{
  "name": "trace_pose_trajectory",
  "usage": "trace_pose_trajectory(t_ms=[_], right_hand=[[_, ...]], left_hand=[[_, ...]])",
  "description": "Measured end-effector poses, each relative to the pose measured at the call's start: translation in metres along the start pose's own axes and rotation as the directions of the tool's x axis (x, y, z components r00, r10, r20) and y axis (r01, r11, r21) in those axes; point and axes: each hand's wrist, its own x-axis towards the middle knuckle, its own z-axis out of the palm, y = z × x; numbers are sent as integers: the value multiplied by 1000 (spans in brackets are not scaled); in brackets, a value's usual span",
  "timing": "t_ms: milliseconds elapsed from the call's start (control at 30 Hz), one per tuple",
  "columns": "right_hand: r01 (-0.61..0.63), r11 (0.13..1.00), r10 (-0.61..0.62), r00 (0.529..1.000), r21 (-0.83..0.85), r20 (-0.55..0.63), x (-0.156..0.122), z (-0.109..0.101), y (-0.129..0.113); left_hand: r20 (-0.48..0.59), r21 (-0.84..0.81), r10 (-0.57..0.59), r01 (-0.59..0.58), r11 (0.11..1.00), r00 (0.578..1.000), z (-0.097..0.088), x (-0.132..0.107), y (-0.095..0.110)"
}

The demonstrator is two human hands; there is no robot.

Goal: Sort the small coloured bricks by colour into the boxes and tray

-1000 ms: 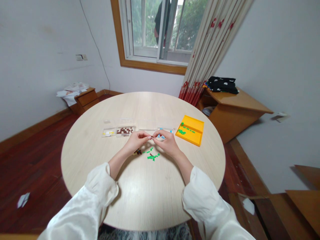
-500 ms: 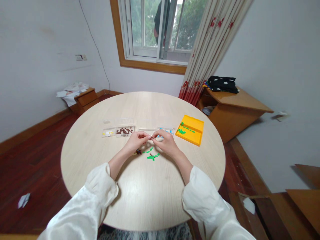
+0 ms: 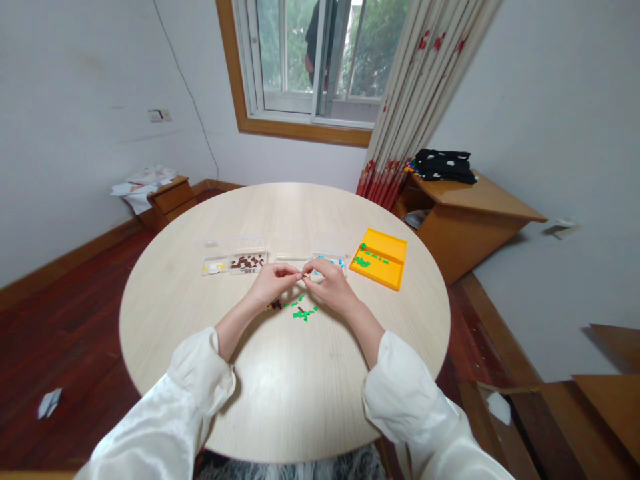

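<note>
Above the middle of the table, my left hand (image 3: 276,283) and my right hand (image 3: 327,285) meet fingertip to fingertip. Both are closed in a pinch on a small building brick, which looks brown and is mostly hidden by the fingers. On the tabletop just below them lie loose green bricks (image 3: 303,313) with a brown piece among them. A little cluster of dark and yellowish bricks (image 3: 275,305) sits beside my left hand, partly covered by it.
Beyond my hands stand a clear box of brown bricks (image 3: 249,261), a small box with yellow pieces (image 3: 216,267) and a box with blue pieces (image 3: 330,260), partly hidden. An open yellow case (image 3: 390,273) holding green bricks lies right on the round table (image 3: 280,393).
My hands stay together in nearly the same pinch, with the right fingers shifted slightly. The whole view has moved a little; the bricks on the table look unchanged.
</note>
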Motion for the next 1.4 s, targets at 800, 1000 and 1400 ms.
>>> trace_pose_trajectory(t_ms=[800,1000,1400], right_hand=[[-22,1000,23,997,17,-80,0,1,3],[-21,999,23,997,24,-75,0,2,1],[17,1000,-15,997,20,-80,0,4,3]], left_hand=[[-302,237,296,-229,944,906,-31,11,-3],[-572,423,322,-65,904,755,-81,24,-14],[-508,636,272,142,759,817,-82,26,-19]])
